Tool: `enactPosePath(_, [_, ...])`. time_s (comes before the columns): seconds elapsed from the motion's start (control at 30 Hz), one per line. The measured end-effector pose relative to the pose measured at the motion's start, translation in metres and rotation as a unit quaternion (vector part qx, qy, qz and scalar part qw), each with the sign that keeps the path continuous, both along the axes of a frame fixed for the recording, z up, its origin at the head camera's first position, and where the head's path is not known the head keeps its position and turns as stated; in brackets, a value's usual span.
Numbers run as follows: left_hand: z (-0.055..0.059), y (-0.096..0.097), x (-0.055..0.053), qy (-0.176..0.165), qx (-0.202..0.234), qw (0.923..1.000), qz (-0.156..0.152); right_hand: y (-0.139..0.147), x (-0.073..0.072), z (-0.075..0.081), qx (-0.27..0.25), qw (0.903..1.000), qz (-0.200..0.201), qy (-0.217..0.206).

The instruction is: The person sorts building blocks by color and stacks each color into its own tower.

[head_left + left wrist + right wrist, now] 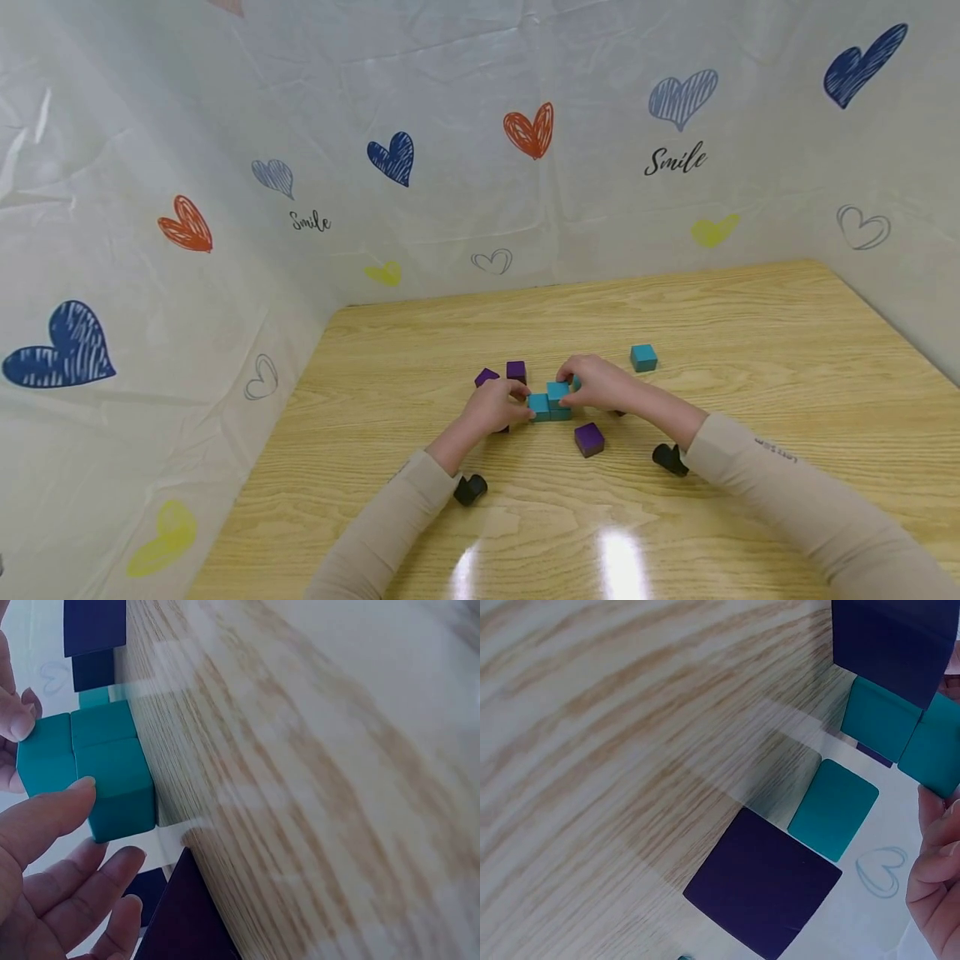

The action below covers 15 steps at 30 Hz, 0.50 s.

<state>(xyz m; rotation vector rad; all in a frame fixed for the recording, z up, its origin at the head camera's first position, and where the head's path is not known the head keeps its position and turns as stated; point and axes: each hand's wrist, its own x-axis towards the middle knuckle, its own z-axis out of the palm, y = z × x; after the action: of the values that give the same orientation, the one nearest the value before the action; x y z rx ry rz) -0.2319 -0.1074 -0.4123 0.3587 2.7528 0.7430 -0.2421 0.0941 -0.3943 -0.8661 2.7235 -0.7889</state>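
Two teal cubes sit side by side on the table. My left hand [495, 406] pinches the left teal cube [538, 407] between thumb and fingertips; its thumb lies on the cube's face in the left wrist view. On top of the right lower cube [560, 414] is an upper teal cube [557, 393], which my right hand [597, 383] holds between thumb and fingers. In the left wrist view the upper cube [45, 754] meets the lower ones without a visible gap. Part of another teal block [576, 382] shows behind the right hand.
A purple cube [589, 439] lies in front of the stack. Two more purple blocks, one [516, 371] behind and one [487, 377] by the left hand, stand nearby. A loose teal cube [643, 358] is at the back right. Black objects [471, 490] show beside both sleeves.
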Motion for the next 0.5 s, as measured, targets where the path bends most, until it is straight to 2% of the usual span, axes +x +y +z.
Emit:
enactPosePath(0.17, [-0.001,-0.0003,-0.0005,0.009,-0.005,0.9999,-0.001,-0.0007,-0.0002,0.0002,-0.001,1.0,-0.004,-0.001])
enactPosePath(0.5, [-0.0021,-0.0008,0.0,0.004,-0.004,1.0,0.001,-0.0015,0.0027,0.0002,-0.007,1.0,-0.006,-0.002])
